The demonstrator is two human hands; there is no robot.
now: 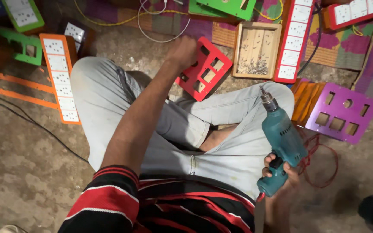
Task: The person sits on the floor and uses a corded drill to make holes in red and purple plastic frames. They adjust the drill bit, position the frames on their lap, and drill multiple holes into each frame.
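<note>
I sit cross-legged on a stone floor. My left hand (182,51) reaches forward and grips the edge of a red switchboard panel (206,69) with rectangular cut-outs, which lies tilted on the floor past my knee. Down by my right thigh, my right hand (279,172) holds a teal electric drill (279,144) by its grip. The drill's bit points up and away from me. A red cord (320,164) trails from the drill over the floor.
A wooden tray (256,49) with small screws lies beyond the red panel. A purple panel (342,113), orange panels (59,75), a red strip of white sockets (294,41) and green panels (225,7) lie around. Woven mats cover the far floor.
</note>
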